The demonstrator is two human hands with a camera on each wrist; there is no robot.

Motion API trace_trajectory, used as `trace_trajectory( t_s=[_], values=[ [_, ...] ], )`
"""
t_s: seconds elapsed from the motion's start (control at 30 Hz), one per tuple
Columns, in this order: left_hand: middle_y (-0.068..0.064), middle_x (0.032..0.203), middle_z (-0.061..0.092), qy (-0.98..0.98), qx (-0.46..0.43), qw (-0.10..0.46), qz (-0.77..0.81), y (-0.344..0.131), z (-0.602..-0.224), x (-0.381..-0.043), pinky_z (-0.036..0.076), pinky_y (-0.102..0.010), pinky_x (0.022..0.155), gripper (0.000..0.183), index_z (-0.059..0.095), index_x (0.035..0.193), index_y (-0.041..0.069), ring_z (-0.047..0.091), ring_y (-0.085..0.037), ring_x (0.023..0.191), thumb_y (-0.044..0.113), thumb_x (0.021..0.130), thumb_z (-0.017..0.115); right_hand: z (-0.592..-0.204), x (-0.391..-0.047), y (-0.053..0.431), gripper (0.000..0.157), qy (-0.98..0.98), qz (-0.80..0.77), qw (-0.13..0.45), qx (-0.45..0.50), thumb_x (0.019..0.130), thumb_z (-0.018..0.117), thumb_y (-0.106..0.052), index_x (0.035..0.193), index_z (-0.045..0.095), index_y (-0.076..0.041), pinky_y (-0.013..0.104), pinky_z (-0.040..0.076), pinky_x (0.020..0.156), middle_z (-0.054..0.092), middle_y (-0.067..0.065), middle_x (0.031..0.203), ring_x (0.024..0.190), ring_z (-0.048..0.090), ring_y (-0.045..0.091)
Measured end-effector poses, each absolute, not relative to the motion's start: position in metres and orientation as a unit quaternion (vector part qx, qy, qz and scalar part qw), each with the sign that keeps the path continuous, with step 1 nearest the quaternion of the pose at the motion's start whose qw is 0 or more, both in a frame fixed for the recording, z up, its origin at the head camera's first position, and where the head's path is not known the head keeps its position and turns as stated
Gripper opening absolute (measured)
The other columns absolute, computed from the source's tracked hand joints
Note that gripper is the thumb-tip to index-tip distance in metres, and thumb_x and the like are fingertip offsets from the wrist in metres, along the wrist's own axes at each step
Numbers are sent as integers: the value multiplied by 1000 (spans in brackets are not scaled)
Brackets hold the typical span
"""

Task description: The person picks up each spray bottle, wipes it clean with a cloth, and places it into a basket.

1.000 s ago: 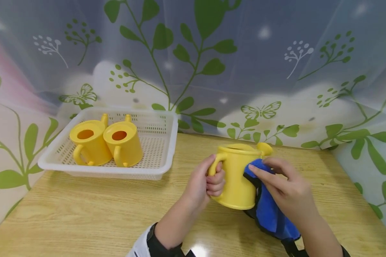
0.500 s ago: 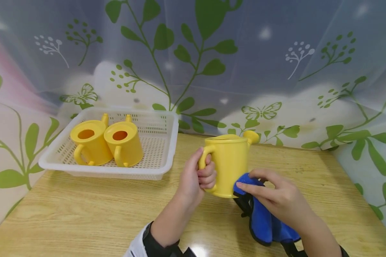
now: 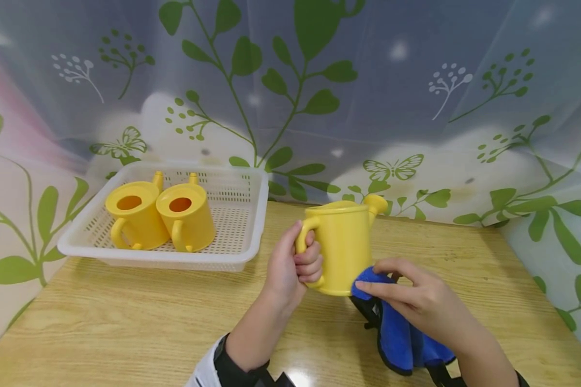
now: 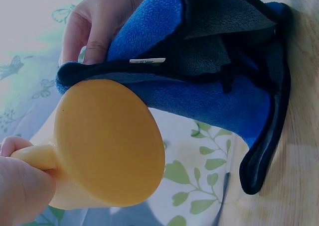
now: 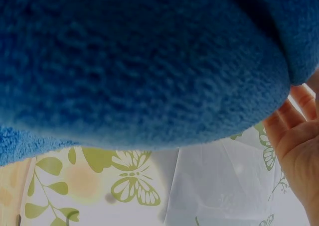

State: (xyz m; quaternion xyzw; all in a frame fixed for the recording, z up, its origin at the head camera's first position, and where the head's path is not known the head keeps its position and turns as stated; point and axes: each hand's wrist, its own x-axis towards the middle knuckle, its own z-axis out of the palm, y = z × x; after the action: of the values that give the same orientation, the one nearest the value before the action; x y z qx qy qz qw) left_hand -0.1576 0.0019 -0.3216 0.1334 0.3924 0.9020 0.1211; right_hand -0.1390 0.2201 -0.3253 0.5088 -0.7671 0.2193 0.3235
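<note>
A yellow watering can (image 3: 342,250) is held upright above the table, its spout pointing to the back right. My left hand (image 3: 290,269) grips its handle with the fingers curled round. With thumb and fingers my right hand (image 3: 421,295) pinches a blue cloth (image 3: 397,333) with black edging, against the lower right side of the can. The cloth hangs in folds down toward the table. In the left wrist view the can's round base (image 4: 109,141) faces the camera, and the cloth's edge lies along it. Blue cloth fills most of the right wrist view.
A white plastic basket (image 3: 232,258) stands on the left of the wooden table (image 3: 150,322). Inside it are two more yellow watering cans, one (image 3: 142,220) beside the other (image 3: 189,223). A leaf-patterned curtain (image 3: 319,123) hangs behind the table.
The watering can has moved left and slightly up in my left hand. My right hand has slid the cloth from the can's upper side down to near its base.
</note>
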Motion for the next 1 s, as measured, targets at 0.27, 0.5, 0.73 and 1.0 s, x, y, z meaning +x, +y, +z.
trace_trajectory(
  t_s=[0.27,0.5,0.73,1.0],
  values=[
    [16,43,27,405,144,144,891,7,-323,-155,10,-18,39,36,35,67,19,19,-1,38,32,99,22,-328,-141,220,28,-775,227,377,453,98,43,-24,101,69,-15,20,43,60,60,11,96,79,56,16],
    [16,44,26,408,171,180,879,16,-329,-152,8,-19,38,36,35,68,18,17,-2,39,31,99,21,-325,-145,219,28,-763,256,457,379,95,48,-25,92,71,-9,23,41,57,62,17,92,77,55,19],
    [15,44,25,397,201,203,873,21,-331,-150,6,-22,37,36,36,69,18,15,-2,38,30,99,20,-322,-146,224,28,-767,247,503,312,94,51,-27,94,71,-8,21,42,56,65,18,90,70,57,22],
    [15,45,25,388,202,218,873,23,-333,-149,6,-21,37,37,35,69,18,15,-2,39,30,100,20,-320,-148,228,28,-763,245,511,310,94,51,-27,95,71,-7,21,44,58,65,19,90,72,58,24]
  ],
)
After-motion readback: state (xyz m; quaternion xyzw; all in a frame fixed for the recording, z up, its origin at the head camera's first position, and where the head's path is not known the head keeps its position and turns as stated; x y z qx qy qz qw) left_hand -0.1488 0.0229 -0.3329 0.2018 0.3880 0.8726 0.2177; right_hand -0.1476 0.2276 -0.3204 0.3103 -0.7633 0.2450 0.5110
